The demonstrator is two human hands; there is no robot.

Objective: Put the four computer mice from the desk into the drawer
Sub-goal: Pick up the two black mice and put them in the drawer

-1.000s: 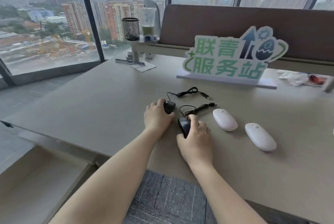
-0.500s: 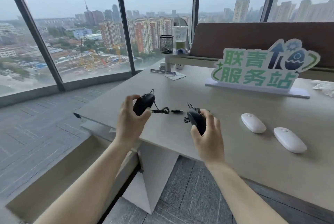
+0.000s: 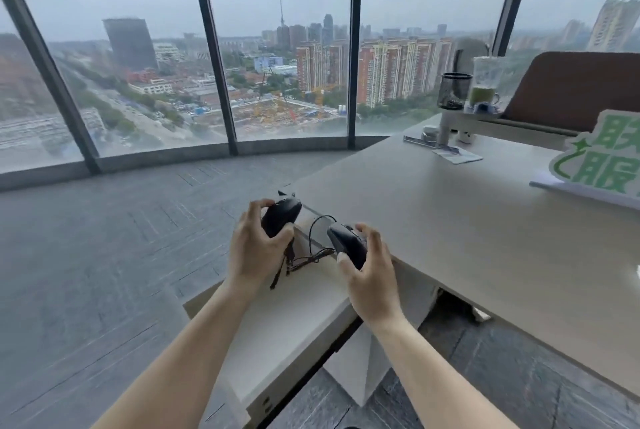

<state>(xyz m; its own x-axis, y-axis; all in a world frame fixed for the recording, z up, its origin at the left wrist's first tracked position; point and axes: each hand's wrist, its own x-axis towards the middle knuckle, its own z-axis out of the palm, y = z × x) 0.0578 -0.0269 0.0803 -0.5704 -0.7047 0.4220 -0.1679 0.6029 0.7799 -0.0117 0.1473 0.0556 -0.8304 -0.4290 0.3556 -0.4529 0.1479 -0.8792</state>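
My left hand (image 3: 254, 248) grips a black wired mouse (image 3: 281, 214), held in the air past the desk's left corner. My right hand (image 3: 369, 267) grips a second black wired mouse (image 3: 346, 243) just beside it. Their dark cables (image 3: 304, 257) dangle tangled between the two hands. Both mice hang above the open pale drawer (image 3: 294, 311), which is pulled out below the desk's left end. The two white mice are out of view to the right.
The beige desk (image 3: 485, 220) runs to the right, bearing a green and white sign (image 3: 602, 158), a mesh pen cup (image 3: 453, 91) and a drink cup (image 3: 485, 85) on a riser. Grey carpet (image 3: 104, 255) and curved floor-to-ceiling windows lie to the left.
Both hands lifted the black mice off the desk and carried them left, over the open drawer. My view swung left, so the white mice left the frame.
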